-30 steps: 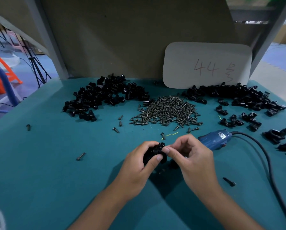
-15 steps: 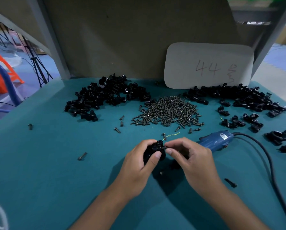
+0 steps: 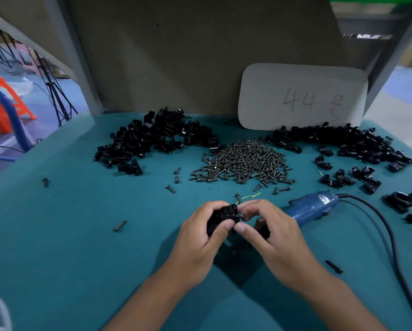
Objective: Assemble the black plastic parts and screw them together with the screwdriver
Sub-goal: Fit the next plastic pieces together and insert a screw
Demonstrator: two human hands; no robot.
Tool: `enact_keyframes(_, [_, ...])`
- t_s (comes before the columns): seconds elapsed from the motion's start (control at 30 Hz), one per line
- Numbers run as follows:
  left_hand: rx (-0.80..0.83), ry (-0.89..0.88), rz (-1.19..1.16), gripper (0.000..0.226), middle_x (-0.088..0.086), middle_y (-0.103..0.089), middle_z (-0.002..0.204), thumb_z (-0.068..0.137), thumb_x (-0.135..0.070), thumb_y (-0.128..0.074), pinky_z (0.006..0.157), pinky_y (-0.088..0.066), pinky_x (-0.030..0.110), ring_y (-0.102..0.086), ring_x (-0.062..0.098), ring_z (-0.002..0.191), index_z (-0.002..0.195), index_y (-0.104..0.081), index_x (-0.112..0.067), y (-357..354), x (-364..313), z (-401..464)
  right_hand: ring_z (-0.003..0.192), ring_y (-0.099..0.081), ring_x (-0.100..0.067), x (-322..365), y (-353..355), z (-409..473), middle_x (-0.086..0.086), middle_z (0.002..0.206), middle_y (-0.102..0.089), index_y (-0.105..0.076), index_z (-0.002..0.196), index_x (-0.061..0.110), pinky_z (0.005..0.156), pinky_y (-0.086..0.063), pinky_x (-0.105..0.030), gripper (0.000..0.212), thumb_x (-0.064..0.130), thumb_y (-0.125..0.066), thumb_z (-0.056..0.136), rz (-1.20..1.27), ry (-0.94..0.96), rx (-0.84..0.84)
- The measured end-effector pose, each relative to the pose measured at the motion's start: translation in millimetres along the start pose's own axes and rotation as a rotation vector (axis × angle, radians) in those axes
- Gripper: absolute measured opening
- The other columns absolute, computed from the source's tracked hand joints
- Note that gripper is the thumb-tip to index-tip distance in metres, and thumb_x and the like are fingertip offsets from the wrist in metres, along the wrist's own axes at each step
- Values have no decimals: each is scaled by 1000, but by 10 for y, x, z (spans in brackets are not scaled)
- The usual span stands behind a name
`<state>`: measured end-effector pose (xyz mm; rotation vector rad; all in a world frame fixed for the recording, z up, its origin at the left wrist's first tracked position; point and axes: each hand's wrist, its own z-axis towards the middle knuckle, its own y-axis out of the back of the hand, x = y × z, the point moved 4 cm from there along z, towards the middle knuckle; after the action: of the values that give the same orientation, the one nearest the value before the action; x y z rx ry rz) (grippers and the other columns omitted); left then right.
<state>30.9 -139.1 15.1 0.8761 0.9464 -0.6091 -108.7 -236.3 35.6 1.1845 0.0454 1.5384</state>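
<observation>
My left hand (image 3: 200, 237) grips a black plastic assembly (image 3: 224, 217) just above the teal table (image 3: 69, 235). My right hand (image 3: 269, 235) pinches a small screw (image 3: 242, 215) against the assembly's right side. The blue electric screwdriver (image 3: 312, 206) lies on the table right behind my right hand, its black cable (image 3: 389, 237) trailing off to the right. A heap of screws (image 3: 245, 163) lies at the table's middle, with piles of black parts to its left (image 3: 152, 139) and right (image 3: 343, 144).
Loose screws lie scattered on the table, one at the left (image 3: 119, 225) and one at the right (image 3: 334, 267). Assembled black pieces (image 3: 403, 199) sit at the far right edge. A white card marked 44 (image 3: 300, 96) leans on the back board.
Both hands have stayed together over the same spot. The right fingers have shifted slightly on the assembly, and the screw now shows at its right side.
</observation>
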Motion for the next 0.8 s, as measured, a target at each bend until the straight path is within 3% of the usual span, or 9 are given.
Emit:
enact_keyframes(0.13, [66,29,-2,49,-17,-68,115,91,-62,-48,95,-48,26,-61,2,112,125,-60,-28,-26,50,-5,86,-64,-2,15,0,-6,18,95,-67,-64,97,30,71,-46,-12,17,46,-69,90,17,19,-101])
enact_keyframes(0.3, [62,14,-1,42,-19,-67,113,95,-57,-46,92,-49,26,-62,4,110,124,-59,-30,-27,33,-9,85,-69,-3,25,27,-11,23,94,-70,-66,99,31,67,-47,-10,17,43,-70,87,108,-50,-114])
enact_keyframes(0.37, [61,13,6,42,-18,-67,112,95,-57,-46,91,-49,28,-62,5,110,124,-59,-29,-25,38,-10,85,-69,-4,47,28,-18,23,92,-70,-68,97,30,68,-51,-16,15,42,-71,88,126,-61,-106])
enact_keyframes(0.53, [28,-13,27,27,-23,-65,111,94,-53,-52,86,-44,14,-61,1,106,117,-57,-40,-11,2,-21,85,-69,-9,26,24,-15,19,90,-71,-68,86,29,71,-49,-20,18,45,-65,93,150,-142,-87])
enact_keyframes(0.63, [36,-9,11,28,-25,-64,113,92,-56,-52,87,-45,14,-62,0,107,116,-56,-43,-21,-13,-22,90,-68,-12,17,13,-7,16,94,-69,-67,86,27,72,-52,-27,20,44,-64,97,154,-150,-71])
enact_keyframes(0.8, [27,-32,-9,33,-19,-66,109,87,-54,-61,90,-50,28,-64,9,105,114,-60,-35,-21,-19,-20,90,-54,-8,17,-60,-17,15,92,-50,-56,83,28,77,-38,-12,29,45,-44,103,6,-61,15])
